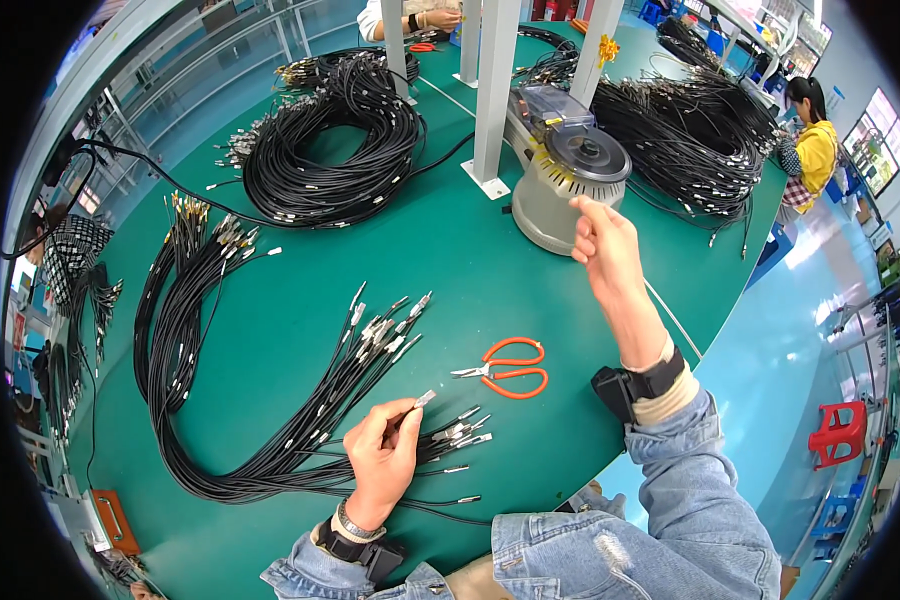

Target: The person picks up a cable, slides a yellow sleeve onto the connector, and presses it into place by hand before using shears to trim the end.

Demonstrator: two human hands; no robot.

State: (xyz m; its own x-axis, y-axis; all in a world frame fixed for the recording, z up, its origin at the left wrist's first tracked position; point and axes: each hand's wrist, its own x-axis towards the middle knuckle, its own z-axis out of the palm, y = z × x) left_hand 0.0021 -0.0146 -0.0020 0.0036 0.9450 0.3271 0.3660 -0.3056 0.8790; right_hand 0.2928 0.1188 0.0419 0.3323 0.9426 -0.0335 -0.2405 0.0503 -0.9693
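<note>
My left hand [380, 460] is closed in a pinch on the end of a black cable, whose silver connector [425, 398] sticks out past the thumb. Beneath and beside it lies a bundle of black cables [200, 475], bent in a U, with metal plugs at the ends. My right hand [607, 248] is raised at the near side of a round grey machine [550, 215] with a dark disc on top and yellow pieces along its rim. Its thumb and forefinger are pinched together; anything between them is too small to make out. Scissors [515, 370] with orange handles lie between my hands.
Large coils of black cable [330, 200] lie at the far left and another coil [680, 140] at the far right. Grey posts [495, 100] rise from the green table [300, 270]. Co-workers sit around it, one in a yellow top [818, 155]. A red stool [838, 435] stands right.
</note>
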